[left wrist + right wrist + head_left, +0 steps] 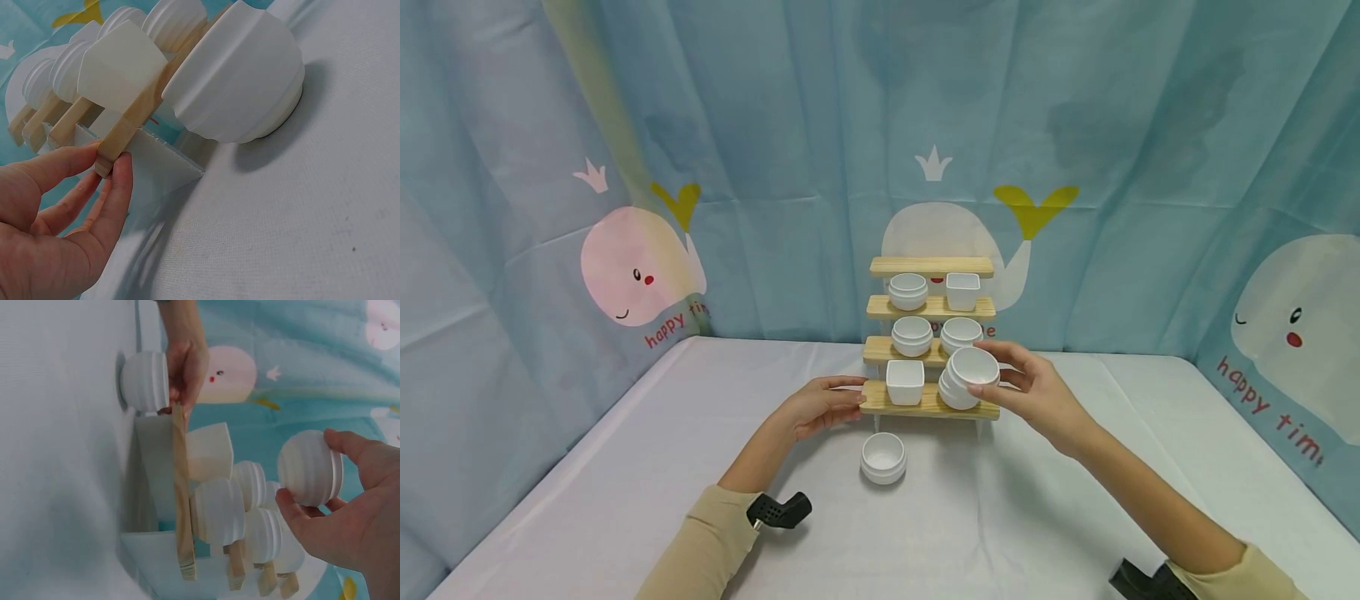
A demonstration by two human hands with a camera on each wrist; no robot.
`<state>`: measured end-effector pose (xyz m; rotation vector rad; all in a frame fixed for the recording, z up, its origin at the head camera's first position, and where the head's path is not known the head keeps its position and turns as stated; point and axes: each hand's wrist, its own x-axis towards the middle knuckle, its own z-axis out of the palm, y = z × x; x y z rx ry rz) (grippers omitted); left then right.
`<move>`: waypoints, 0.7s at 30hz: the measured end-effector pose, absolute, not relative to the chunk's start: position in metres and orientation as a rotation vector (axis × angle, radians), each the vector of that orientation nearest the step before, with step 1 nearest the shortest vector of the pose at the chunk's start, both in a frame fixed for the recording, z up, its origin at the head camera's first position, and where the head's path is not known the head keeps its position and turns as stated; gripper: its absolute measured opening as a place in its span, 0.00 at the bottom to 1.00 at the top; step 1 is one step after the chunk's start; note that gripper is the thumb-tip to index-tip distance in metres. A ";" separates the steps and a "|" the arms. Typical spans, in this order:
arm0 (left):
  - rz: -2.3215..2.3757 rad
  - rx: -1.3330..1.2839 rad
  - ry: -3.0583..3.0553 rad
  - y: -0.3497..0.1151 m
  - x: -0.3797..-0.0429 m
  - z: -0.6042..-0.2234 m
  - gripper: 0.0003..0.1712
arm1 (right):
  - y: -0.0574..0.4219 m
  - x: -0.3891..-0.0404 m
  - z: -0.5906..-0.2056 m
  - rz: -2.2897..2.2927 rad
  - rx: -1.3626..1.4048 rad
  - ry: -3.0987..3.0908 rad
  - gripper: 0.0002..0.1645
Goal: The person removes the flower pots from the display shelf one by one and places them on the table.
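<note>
A round white cup (976, 367) hangs above the lowest shelf (876, 400) of a stepped stand (932, 267), right hand (1047, 400) gripping with fingers spread to its width, apparently mid-transfer, next needing clearance from neighbouring cups (912, 337); left hand (816, 408) pinches the shelf's end, near a cup (883, 460) on the surface (1037, 533)

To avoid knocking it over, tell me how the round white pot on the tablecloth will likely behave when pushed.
The round white pot is probably stiff, given its clean, ridged shape. Its smooth surface may feel slippery. It looks narrower at the bottom than around the middle, so a high push could tip it.
</note>
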<state>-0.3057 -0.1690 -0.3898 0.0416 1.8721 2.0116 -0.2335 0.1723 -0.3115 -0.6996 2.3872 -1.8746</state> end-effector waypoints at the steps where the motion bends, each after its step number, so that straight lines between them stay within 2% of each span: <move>1: 2.013 0.042 1.870 -0.169 -0.306 -0.390 0.31 | 0.172 -0.233 -0.312 -1.878 -0.708 2.381 0.37; 21: 2.005 0.034 1.881 -0.168 -0.305 -0.389 0.32 | 0.168 -0.228 -0.331 -1.878 -0.737 2.314 0.36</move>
